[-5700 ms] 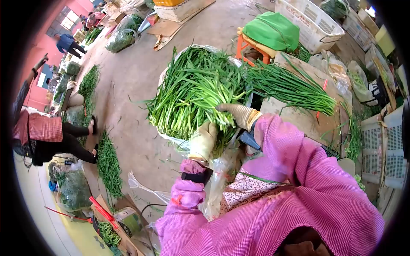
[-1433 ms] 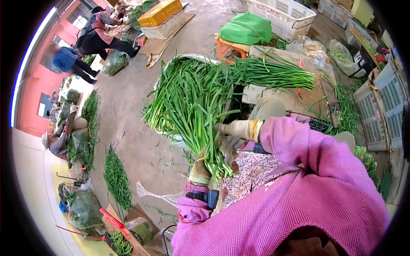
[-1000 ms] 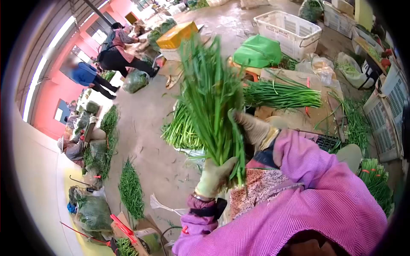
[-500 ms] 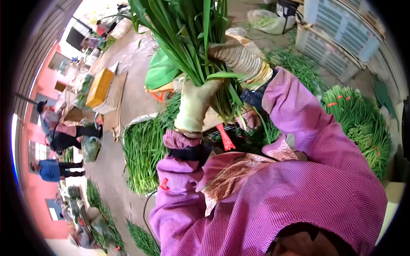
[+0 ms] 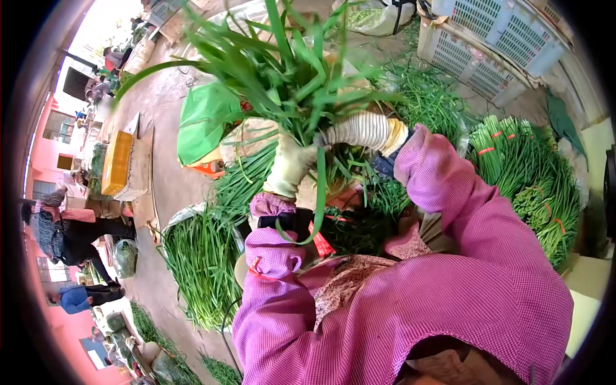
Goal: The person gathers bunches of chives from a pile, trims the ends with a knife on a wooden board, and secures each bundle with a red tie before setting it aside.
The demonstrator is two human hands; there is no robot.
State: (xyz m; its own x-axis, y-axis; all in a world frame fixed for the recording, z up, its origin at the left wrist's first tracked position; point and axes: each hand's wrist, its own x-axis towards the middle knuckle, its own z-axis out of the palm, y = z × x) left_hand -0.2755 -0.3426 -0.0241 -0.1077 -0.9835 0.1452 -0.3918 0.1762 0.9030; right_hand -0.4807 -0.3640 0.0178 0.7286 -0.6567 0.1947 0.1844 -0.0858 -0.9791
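**Both gloved hands hold one bunch of green stalks upright**

The left hand point(image 5: 290, 168), in a pale work glove, is closed around the lower end of a bunch of long green stalks point(image 5: 282, 70). The right hand point(image 5: 353, 130), in a ribbed pale glove, is wrapped against the same bunch from the right, just beside the left hand; its fingers are hidden behind the leaves, so how far they close cannot be told. The bunch stands upright at the centre of the view, its leaves fanning out towards the far side. One leaf point(image 5: 319, 192) hangs down over the left wrist.

Both arms wear pink checked sleeves point(image 5: 449, 192). A dark band point(image 5: 285, 221) sits on the left wrist.

Surroundings:
- A large loose pile of stalks point(image 5: 199, 263) lies on the floor, near left of the hands.
- Tied bundles with red bands point(image 5: 526, 173) lie to the right.
- A green cloth point(image 5: 202, 119) covers an object far left of the bunch.
- A yellow crate point(image 5: 117, 162) stands further left.
- Pale plastic crates point(image 5: 494, 38) stand at the far right.
- A red strip point(image 5: 321, 240) lies below the left wrist.
- Other people point(image 5: 70, 234) are at the left edge, well apart from the hands.
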